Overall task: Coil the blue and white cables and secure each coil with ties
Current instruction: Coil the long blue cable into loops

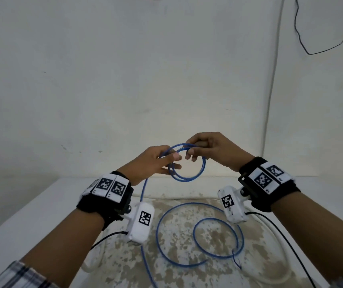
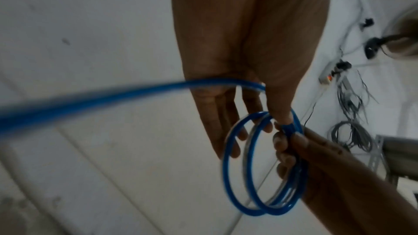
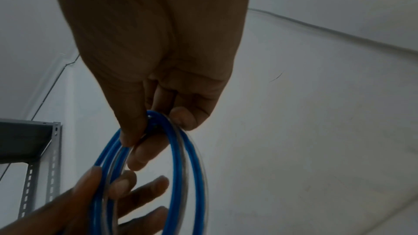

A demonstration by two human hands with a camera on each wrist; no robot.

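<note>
Mid-frame, above the worktop (image 1: 41, 215), our right hand (image 1: 208, 150) pinches the small coil of blue cable (image 1: 189, 163); our left hand (image 1: 156, 163), thumb clamped, feeds it. The cable looks light, springy and slick, so we should grip where the loops cross.

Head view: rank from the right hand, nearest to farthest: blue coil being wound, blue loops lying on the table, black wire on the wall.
1. blue coil: pinched in the right hand, raised above the table.
2. blue loops: lying on the tabletop, below the hand.
3. black wire: hanging on the wall, top right.
</note>
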